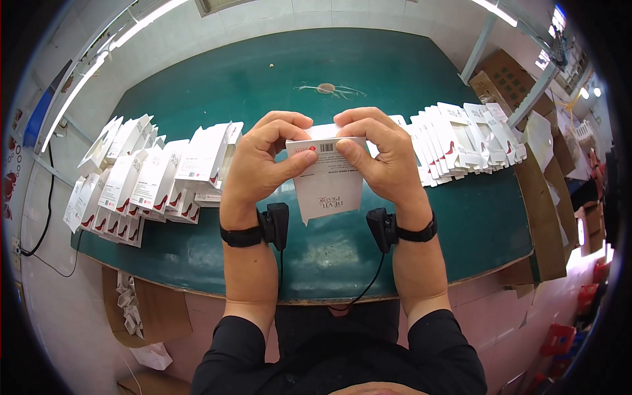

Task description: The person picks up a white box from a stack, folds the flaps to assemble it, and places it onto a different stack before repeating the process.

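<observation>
A small white carton (328, 191) with dark print and a barcode is held up above the middle of the green table. My left hand (270, 155) grips its left upper edge, thumb on the printed face and fingers curled over the top. My right hand (378, 151) pinches the opposite upper corner in the same way. Closed at the end near my fingers, the carton has a loose flap edge showing at its lower end. What lies behind it is hidden.
Stacked white cartons (155, 174) with red shoe pictures stand at the left. Flattened-looking cartons (454, 148) lie overlapped in a row at the right. A round tan piece with pale strands (326, 88) lies farther back. Cardboard boxes (536, 204) border the table's right side; another (155, 309) sits below left.
</observation>
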Demonstrator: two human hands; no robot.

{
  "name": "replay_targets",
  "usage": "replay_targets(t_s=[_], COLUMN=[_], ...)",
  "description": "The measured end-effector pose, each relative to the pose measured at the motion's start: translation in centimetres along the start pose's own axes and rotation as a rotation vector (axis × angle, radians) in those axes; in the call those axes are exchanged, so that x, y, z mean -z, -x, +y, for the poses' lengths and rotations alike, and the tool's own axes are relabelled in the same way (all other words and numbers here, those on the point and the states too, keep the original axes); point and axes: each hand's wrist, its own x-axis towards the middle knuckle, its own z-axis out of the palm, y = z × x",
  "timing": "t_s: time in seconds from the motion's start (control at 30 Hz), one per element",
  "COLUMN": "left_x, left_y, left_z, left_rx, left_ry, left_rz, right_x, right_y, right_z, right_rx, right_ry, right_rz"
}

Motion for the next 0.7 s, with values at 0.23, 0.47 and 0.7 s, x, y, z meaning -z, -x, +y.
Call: replay_targets(t_s=[0.23, 0.47, 0.7], left_x=[-0.74, -0.51, -0.6], left_y=[-0.23, -0.43, -0.55], left_z=[0.27, -0.42, -0.54], left_rx=[0.003, -0.105, -0.163], left_ry=[0.115, 0.02, 0.013], left_rz=[0.064, 0.029, 0.089], right_x=[-0.38, -0.43, -0.83], right_y=[0.09, -0.08, -0.02], right_z=[0.57, 0.84, 0.61], right_rx=[-0.016, 0.045, -0.045], right_ry=[-0.023, 0.091, 0.035], right_rz=[0.046, 0.071, 0.076])
